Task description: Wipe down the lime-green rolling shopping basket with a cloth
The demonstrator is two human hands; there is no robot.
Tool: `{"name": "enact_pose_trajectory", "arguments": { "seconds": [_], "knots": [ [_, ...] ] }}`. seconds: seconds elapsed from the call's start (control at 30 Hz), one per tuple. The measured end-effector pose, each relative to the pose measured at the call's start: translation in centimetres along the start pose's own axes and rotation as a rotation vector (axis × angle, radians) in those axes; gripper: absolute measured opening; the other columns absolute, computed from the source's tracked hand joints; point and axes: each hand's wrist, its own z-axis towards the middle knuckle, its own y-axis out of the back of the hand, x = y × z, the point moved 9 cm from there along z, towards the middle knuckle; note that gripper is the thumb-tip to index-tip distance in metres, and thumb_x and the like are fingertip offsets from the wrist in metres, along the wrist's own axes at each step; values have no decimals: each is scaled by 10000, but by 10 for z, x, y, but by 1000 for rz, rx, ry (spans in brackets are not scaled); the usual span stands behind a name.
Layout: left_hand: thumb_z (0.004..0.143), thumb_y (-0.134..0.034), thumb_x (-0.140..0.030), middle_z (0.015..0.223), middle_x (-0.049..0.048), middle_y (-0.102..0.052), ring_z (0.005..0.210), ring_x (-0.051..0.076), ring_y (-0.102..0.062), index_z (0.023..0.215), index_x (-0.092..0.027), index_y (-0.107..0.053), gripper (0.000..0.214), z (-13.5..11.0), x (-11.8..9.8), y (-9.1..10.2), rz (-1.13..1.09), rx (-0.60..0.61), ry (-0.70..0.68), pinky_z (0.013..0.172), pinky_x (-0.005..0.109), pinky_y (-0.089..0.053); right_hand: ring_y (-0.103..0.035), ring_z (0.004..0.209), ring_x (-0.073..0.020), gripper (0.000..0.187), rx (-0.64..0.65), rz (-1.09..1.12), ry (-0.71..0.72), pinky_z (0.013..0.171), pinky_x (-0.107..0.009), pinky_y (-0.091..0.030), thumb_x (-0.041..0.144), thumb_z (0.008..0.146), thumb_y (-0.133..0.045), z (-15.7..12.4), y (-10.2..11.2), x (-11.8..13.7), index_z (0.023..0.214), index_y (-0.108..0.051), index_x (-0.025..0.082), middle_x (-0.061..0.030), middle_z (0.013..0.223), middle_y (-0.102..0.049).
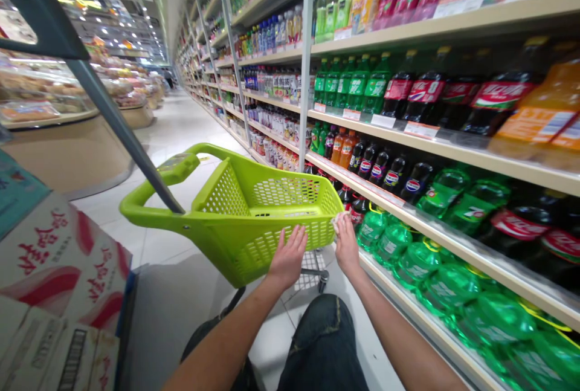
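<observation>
A bright green plastic shopping cart [267, 228] with a perforated basket stands in front of me. My left hand [289, 255] lies against the cart's near side wall, its fingers stretched out and nothing in it. At the basket's right front corner, my right hand [347, 246] presses a crumpled white tissue [338, 219] against the rim; the fingers are closed over it. The inside of the basket shows only its bare floor. Below it is a grey lower rack [312, 261] with a caster [322, 281].
Shelves [385, 119] of drink bottles run along the right, with large green bottles [448, 285] on the lowest level. Printed cartons [58, 258] are stacked at left. A grey bar [122, 119] slants down behind the cart handle. Round display counters [77, 149] stand beyond the tiled aisle.
</observation>
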Motion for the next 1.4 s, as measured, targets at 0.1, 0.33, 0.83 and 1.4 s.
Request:
{"name": "enact_pose_trajectory", "arguments": {
  "seconds": [0.1, 0.33, 0.83, 1.4],
  "knots": [
    [770, -330, -171, 1420, 70, -260, 1318, 205, -183, 1293, -130, -340, 524, -1, -1, 2, 0, -12, -11, 1047, 501, -175, -202, 1306, -213, 569, 65, 17, -49, 1011, -424, -337, 16, 780, -284, -28, -19, -9, 1329, -316, 162, -104, 1423, -222],
    [745, -344, -131, 1412, 79, -272, 1313, 210, -198, 1296, -122, -340, 551, -14, 26, 3, -20, -38, 40, 1050, 502, -151, -203, 1306, -217, 564, 26, 59, -24, 1022, -438, -314, 43, 802, -291, -27, -6, 25, 1347, -277, 186, -83, 1443, -171],
    [705, -383, -108, 1408, 72, -271, 1313, 213, -201, 1285, -125, -363, 581, -54, 63, 14, 13, -107, 153, 1058, 497, -129, -208, 1305, -200, 589, 151, 24, 139, 1023, -437, -304, -3, 768, -310, -19, -32, 94, 1326, -325, 182, -97, 1406, -276],
    [727, -359, -112, 1407, 76, -279, 1319, 201, -182, 1296, -136, -345, 570, -74, 89, 29, 50, -168, 247, 1061, 502, -128, -168, 1316, -200, 543, 161, 50, 255, 1026, -453, -284, 13, 796, -314, 3, -46, 149, 1313, -351, 174, -101, 1389, -312]
  ]
}}
